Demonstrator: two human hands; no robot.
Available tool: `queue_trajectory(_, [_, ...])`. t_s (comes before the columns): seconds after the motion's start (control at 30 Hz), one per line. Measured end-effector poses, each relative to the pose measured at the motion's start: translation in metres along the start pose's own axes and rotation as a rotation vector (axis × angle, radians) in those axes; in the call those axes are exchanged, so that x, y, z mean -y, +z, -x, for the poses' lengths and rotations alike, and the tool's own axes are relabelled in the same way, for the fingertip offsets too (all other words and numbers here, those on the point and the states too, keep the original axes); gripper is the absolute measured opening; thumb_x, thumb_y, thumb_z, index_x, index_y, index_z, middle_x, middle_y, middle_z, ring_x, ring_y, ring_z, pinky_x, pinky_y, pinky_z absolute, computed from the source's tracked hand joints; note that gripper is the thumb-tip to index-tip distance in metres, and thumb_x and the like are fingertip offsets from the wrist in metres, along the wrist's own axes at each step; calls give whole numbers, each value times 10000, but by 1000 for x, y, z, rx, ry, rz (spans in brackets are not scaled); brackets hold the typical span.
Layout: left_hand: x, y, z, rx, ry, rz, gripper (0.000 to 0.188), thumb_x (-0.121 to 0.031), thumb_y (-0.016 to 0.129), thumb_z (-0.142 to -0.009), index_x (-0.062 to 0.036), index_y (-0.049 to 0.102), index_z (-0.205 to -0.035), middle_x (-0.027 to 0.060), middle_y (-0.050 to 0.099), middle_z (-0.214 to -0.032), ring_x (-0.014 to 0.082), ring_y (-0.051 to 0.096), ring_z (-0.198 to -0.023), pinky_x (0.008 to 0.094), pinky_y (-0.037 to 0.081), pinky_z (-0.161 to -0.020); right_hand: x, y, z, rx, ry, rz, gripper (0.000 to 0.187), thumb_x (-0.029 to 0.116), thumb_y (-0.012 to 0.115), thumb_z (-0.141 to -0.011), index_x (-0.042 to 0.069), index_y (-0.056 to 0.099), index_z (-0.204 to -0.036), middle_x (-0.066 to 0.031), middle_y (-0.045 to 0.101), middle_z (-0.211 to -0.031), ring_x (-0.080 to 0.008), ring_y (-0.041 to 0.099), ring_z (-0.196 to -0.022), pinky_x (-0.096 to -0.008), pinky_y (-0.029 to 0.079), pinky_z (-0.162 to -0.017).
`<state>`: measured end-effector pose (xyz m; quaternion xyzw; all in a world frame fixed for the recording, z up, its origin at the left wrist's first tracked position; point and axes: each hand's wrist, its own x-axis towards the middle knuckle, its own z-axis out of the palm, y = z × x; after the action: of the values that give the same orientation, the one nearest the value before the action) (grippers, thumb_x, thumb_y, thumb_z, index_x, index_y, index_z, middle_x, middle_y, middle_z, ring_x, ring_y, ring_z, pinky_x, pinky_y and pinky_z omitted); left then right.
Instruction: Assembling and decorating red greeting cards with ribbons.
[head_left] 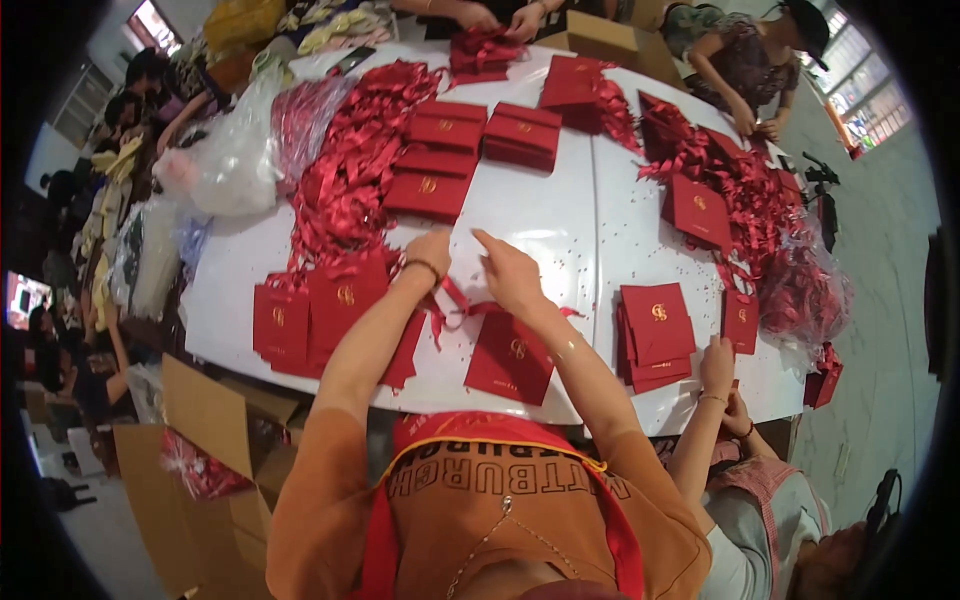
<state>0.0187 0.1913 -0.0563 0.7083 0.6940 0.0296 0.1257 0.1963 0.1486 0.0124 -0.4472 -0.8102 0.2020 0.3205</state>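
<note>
My left hand (431,250) reaches to the near edge of a stack of red gift bags (427,192) with gold emblems; its fingertips are hard to make out. Beside it, my right hand (513,272) hovers over the white tabletop, index finger stretched out, holding nothing visible. A red ribbon (454,297) curls on the table between my forearms. Under my right forearm lies a single red gift bag (508,362). More red bags (345,300) overlap at my left, and a heap of red ribbon handles (345,165) lies beyond them.
Another red stack (656,335) sits at the right, near a co-worker's hand (718,366) that touches a small red bag (740,318). Clear plastic bags (235,150) crowd the left edge. An open cardboard box (205,410) stands at lower left. Other people work around the white table (540,215).
</note>
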Motion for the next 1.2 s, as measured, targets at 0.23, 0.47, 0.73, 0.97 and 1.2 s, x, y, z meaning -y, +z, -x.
queue_trajectory(0.23, [-16,2,66,-246,199,587,157,-96,499,-783,-27,588,-892,177,617,-805,335,600,-731,387,472,-649,-17,37,-105,257,56,289,572,64,481,-738,193,358,-1282,-124,624,-821,-321,609,-750,-425,477,-612])
queue_trajectory(0.47, [-17,-9,91,-132,129,799,189,-63,531,-793,-15,573,-971,105,603,-747,159,572,-640,275,457,-599,-26,31,-104,280,46,171,392,132,483,-757,148,475,-1149,-155,620,-860,-339,594,-789,-440,464,-669])
queue_trajectory(0.73, [-30,3,101,259,-76,1278,272,-15,541,-801,10,542,-1072,41,584,-744,77,526,-611,201,436,-539,-41,2,63,433,153,290,202,229,584,-769,67,587,-890,-139,559,-858,-319,552,-817,-398,465,-689])
queue_trajectory(0.97, [-48,13,142,496,-197,1392,247,-31,488,-816,6,558,-1051,37,571,-699,56,471,-486,184,372,-408,-22,12,107,120,222,121,264,251,610,-764,53,552,-930,-157,590,-785,-340,571,-744,-417,454,-642])
queue_trajectory(1.2, [-48,19,176,381,-133,1415,175,-169,543,-839,-73,613,-969,-9,575,-636,24,382,-384,178,269,-337,-28,35,109,220,565,-24,358,383,476,-836,27,518,-841,-229,591,-733,-386,582,-727,-466,441,-636])
